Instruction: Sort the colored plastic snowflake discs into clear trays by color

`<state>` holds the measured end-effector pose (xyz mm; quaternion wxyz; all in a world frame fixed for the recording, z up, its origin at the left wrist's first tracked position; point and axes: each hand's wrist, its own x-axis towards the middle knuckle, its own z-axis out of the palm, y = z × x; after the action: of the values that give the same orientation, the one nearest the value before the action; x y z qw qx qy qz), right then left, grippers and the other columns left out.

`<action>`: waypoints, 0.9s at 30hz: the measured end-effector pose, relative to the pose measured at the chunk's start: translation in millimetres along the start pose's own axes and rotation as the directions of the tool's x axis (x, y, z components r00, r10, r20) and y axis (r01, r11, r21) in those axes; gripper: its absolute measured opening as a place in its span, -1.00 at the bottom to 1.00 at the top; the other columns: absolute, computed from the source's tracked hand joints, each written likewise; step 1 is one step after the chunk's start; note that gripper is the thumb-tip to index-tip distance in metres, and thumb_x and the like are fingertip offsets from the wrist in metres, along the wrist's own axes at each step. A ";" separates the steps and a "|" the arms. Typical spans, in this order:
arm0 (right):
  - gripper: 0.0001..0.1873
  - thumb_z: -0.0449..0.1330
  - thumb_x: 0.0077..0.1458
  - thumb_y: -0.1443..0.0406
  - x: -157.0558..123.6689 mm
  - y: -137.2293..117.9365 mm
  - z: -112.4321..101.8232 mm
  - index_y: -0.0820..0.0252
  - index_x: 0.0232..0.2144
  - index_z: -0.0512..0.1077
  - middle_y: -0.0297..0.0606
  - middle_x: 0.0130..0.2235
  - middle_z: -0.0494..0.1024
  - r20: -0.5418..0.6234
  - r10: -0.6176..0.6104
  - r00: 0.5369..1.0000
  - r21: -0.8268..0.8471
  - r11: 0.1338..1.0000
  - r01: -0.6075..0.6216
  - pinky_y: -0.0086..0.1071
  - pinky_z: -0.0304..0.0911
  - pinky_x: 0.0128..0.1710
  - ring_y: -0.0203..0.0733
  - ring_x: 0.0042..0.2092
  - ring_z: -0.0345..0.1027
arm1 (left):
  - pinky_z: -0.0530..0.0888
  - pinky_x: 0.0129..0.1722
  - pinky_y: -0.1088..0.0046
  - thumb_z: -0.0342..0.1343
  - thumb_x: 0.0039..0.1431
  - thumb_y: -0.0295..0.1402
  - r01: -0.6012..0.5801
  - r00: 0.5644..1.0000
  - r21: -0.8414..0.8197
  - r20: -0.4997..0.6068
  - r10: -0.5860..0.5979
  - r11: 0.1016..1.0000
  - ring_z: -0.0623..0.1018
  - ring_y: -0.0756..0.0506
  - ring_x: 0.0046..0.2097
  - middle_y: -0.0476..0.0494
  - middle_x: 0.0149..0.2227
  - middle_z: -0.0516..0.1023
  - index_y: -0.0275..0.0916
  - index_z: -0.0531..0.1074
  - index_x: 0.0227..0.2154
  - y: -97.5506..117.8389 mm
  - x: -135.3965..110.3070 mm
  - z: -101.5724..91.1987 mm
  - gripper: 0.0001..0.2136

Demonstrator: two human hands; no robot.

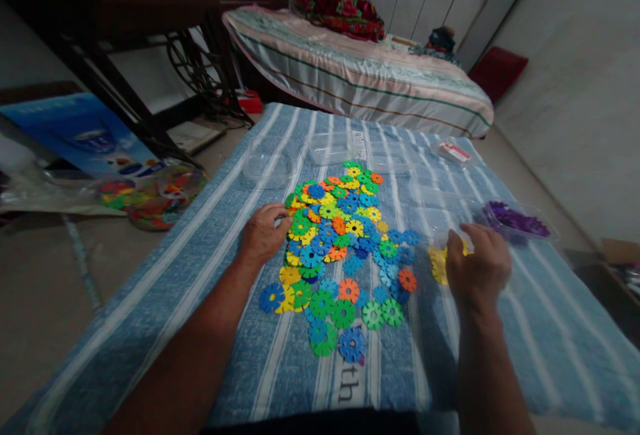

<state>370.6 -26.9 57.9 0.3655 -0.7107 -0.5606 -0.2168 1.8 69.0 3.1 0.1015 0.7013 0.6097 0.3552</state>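
A loose pile of notched plastic snowflake discs (343, 313) in green, blue, yellow and orange spreads over the middle of the table. At the pile's left edge is my left hand (266, 232), thumb and fingers curled close together against the discs; what lies between the fingertips cannot be made out. On the right, my right hand (480, 265) is over a clear container, its thumb and forefinger apart. Yellow discs (439, 266) show beside and beneath its fingers, partly hidden by the hand.
Clear plastic boxes (267, 167) stand along the far side of the table. A box of purple discs (517, 218) sits at the right, and a small red-and-white packet (454, 151) lies far right. A blue striped cloth (200, 248) covers the table. Beyond is a bed (360, 75).
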 end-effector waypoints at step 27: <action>-0.72 0.04 0.27 0.21 -48.4 -24.4 59.7 0.19 -0.20 0.53 -0.03 -0.04 0.54 0.409 -0.275 0.870 0.210 0.956 0.203 -0.08 0.19 0.13 0.05 0.10 0.28 | 0.47 0.13 0.31 0.06 0.13 -0.29 -0.017 1.000 0.014 -0.014 0.018 1.000 0.57 -0.16 0.02 -0.19 -0.07 0.62 -0.20 0.53 -0.35 0.7 -1.1 1.5 -0.83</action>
<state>327.8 -9.8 -8.3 0.2576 -0.6343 -0.7271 -0.0508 3.2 68.3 2.1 0.0892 0.7048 0.6067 0.3566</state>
